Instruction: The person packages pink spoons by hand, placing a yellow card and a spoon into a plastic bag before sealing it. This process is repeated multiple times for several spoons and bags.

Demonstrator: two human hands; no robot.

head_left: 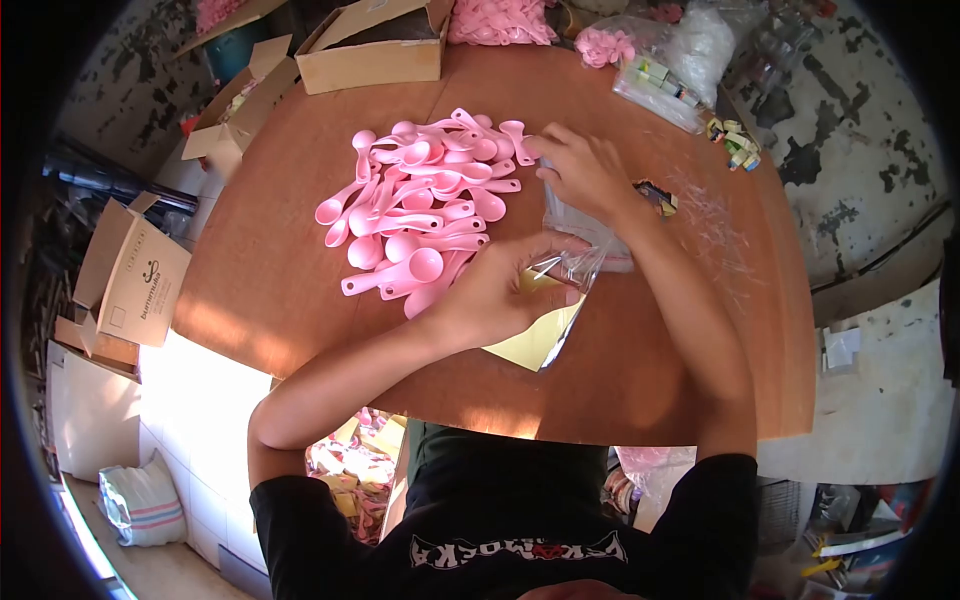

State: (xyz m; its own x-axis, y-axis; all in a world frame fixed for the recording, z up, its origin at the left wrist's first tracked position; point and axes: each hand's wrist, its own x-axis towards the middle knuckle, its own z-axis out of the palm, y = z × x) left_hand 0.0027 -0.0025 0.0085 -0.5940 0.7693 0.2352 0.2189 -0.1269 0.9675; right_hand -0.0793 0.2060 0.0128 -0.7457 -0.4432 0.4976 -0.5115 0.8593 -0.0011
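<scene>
A heap of pink plastic measuring spoons point(425, 195) lies on the brown table. My left hand point(495, 290) is closed on a clear plastic bag point(580, 265) with a yellow card point(535, 340) in it, at the near right side of the heap. My right hand point(585, 170) reaches past the bag to the heap's right edge. Its fingers are curled, with the fingertips at the handle of one pink spoon point(514, 130). More clear plastic bags point(565, 215) lie under my right hand.
Cardboard boxes point(375, 55) stand at the back left, beside a bag of pink spoons point(500, 20). A plastic bag with small boxes point(660, 90) lies at the back right, near small yellow-and-green pieces point(735, 145). Clear plastic strips point(710, 220) are scattered on the right.
</scene>
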